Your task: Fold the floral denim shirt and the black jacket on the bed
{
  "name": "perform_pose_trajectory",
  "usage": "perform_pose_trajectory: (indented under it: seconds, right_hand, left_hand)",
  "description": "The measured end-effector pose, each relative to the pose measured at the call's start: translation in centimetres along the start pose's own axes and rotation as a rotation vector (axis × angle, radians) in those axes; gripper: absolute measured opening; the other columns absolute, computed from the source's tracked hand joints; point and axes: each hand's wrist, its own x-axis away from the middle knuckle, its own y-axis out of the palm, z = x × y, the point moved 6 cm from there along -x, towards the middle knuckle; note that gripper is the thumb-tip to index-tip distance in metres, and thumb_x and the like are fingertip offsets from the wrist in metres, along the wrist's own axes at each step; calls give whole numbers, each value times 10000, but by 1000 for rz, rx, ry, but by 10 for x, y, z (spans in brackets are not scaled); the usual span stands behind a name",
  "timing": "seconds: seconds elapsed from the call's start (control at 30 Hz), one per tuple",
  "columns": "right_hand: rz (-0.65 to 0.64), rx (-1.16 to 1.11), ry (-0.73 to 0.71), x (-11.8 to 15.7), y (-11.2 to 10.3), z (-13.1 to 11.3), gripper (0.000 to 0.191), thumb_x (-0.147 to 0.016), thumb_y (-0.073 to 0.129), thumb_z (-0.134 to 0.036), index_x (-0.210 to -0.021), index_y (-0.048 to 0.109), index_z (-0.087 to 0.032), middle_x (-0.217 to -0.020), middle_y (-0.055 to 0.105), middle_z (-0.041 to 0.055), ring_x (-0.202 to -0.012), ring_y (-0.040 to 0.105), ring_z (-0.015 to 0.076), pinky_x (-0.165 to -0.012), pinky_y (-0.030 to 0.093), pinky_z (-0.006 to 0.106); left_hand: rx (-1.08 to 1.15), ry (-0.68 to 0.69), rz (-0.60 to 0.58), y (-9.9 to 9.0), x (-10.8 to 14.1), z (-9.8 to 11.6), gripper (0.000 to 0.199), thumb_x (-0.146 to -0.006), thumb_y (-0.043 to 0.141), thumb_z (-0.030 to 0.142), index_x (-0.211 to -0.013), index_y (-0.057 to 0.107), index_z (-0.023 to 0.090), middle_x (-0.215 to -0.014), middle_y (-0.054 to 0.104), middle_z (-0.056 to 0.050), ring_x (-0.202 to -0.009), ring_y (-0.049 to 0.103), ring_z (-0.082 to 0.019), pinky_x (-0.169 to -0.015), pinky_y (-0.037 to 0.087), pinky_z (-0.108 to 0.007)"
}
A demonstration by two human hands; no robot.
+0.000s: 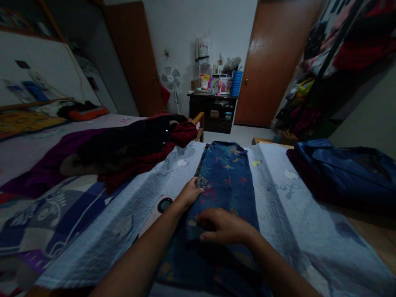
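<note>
Dim light, pale sheet (272, 185), blue floral cloth (230, 177) running from 12 down to 6 o'clock.
On my feed the left hand (189, 194) rests at the cloth's edge just past 6; can't tell if it's pinching. Right hand (224, 225), between 5 and 6, is loosely curled, thumb apart from the fingers. I'd anchor lightly left, sweep right flat so the layers sit even. Cloth's near end is murky, and the left forearm (145, 249) partly hides some pinkish thing (156, 213) around 7.
</note>
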Motion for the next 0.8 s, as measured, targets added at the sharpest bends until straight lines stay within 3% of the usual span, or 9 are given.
perform_pose_trajectory:
  seconds: [0.07,0.2,0.27,0.33,0.47,0.53,0.67,0.8]
  right_hand:
    - [1,-105,24,2,-13,16,330,-815,601,-384,-1068,641,-175,-842,649,9,-718,568,147,-619,392,226]
    - [301,-46,211,8,-65,71,196,-855,477,-240,-880,650,-150,-787,641,23,-707,559,143,-631,388,230]
    - [460,84,371,11,-88,102,173,-822,479,-168,-854,648,-150,-790,650,35,-721,565,150,-644,382,233]
    - [565,242,520,13,-99,129,218,-795,473,-102,-903,657,-150,-867,674,63,-790,584,166,-697,384,241]
    - [566,464,596,5,-92,156,335,-788,484,-69,-1078,634,-144,-1014,664,127,-931,591,202,-802,380,264]
    - [582,500,570,0,-87,160,355,-799,527,-119,-1144,609,-139,-1037,649,137,-953,585,213,-834,381,276]
    - [651,346,488,-7,-85,162,412,-837,585,-305,-1209,576,-130,-1021,653,114,-916,589,203,-833,408,281]
    - [707,165,369,-17,-88,156,390,-920,469,-364,-1209,574,-125,-1067,667,121,-941,608,201,-841,432,293]
  left_hand:
    - [-275,71,119,-9,7,-2,585,-729,584,94,-1296,447,143,-1109,649,-108,-977,647,-218,-892,494,-361]
    - [-769,293,282,0,31,7,627,-762,556,91,-1368,409,160,-1321,511,-152,-1247,487,-269,-1053,375,-421]
    - [-874,384,222,17,42,9,549,-816,514,116,-1355,442,196,-1361,499,-123,-1292,444,-258,-1091,336,-434]
    - [-918,428,89,33,51,5,481,-879,490,195,-1358,453,216,-1416,477,-104,-1342,395,-252,-1131,282,-456]
    - [-933,413,-222,50,58,-11,573,-912,496,437,-1429,392,212,-1552,306,-114,-1443,228,-268,-1169,192,-493]
    - [-912,405,-303,49,59,-18,641,-903,490,510,-1454,361,209,-1576,248,-124,-1457,186,-271,-1171,183,-497]
    - [-892,410,-291,45,59,-23,723,-890,466,588,-1485,311,207,-1584,215,-136,-1463,160,-287,-1175,152,-522]
    - [-884,456,-237,46,63,-22,746,-908,416,600,-1512,242,200,-1587,202,-140,-1464,152,-284,-1176,158,-516]
